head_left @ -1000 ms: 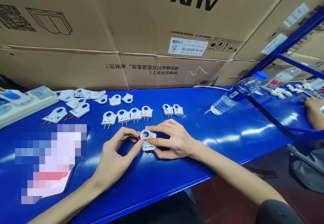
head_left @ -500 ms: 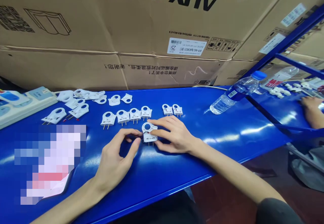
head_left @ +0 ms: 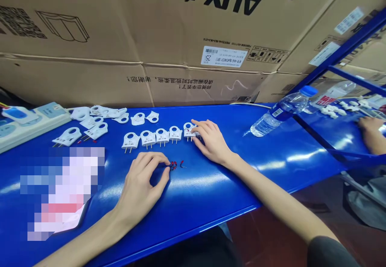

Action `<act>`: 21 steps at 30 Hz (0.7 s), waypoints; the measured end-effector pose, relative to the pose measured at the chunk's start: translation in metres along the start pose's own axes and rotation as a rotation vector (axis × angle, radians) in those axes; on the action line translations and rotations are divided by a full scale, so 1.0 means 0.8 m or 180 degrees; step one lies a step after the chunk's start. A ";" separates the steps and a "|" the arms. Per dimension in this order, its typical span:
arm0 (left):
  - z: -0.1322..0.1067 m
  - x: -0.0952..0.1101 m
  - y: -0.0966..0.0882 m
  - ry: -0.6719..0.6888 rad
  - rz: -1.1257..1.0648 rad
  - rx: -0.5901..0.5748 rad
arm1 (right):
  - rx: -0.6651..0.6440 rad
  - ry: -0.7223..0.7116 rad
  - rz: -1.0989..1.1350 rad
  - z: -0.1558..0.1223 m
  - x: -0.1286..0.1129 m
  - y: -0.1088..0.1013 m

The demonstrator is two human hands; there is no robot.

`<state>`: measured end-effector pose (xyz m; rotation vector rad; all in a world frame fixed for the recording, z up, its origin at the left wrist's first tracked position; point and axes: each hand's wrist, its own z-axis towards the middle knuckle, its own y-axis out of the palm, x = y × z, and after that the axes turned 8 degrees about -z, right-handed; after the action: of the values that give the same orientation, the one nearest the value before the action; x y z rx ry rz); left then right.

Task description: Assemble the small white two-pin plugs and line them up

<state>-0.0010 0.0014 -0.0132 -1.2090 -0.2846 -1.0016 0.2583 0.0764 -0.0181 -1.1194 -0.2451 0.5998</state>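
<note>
My left hand [head_left: 144,180] rests on the blue table with thumb and index finger curled together at a small cluster of black pieces with red ends [head_left: 173,165], like short wire leads. Another such red-ended piece [head_left: 182,164] lies just to the right. Farther back, my right hand [head_left: 211,140] has its fingers around a white plug housing with a ring-shaped top and two pins [head_left: 189,131]. That hand covers whatever stands directly behind it. Left of it, several like plug housings [head_left: 162,137] stand in a row, pins toward me.
More white housings [head_left: 104,112] are heaped at the back left, beside a power strip [head_left: 54,116]. A blurred-out phone [head_left: 69,222] lies at the left. A water bottle [head_left: 269,116] stands at right near a blue metal frame [head_left: 313,78]. Cartons [head_left: 169,25] wall the back; another person's hand [head_left: 372,128] is far right.
My right hand has moved back and to the right, carrying the plug housing from the front to the end of the row. The red-ended pieces now show; my left hand stays nearly in place.
</note>
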 end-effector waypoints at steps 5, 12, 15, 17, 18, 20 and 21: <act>0.000 0.001 -0.001 -0.0106 0.0029 -0.0090 | 0.0050 0.0160 -0.0002 0.001 0.002 0.005; 0.000 0.002 -0.001 -0.0214 0.0074 -0.0149 | -0.0087 0.0235 0.0104 0.002 0.006 0.004; 0.000 0.002 -0.001 -0.0200 0.0090 -0.0172 | -0.0094 0.0236 0.0098 0.002 0.006 0.003; 0.000 0.002 -0.001 -0.0202 0.0091 -0.0195 | -0.0088 0.0232 0.0102 0.002 0.007 0.004; 0.000 0.002 -0.001 -0.0205 0.0092 -0.0198 | -0.0082 0.0231 0.0103 0.001 0.006 0.004; 0.000 0.001 -0.001 -0.0213 0.0105 -0.0191 | -0.0084 0.0242 0.0100 0.001 0.006 0.005; 0.000 0.001 -0.001 -0.0213 0.0111 -0.0180 | -0.0087 0.0257 0.0098 0.001 0.005 0.004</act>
<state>-0.0012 0.0009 -0.0117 -1.2965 -0.2883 -0.9455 0.2602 0.0801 -0.0214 -1.1729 -0.1673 0.5788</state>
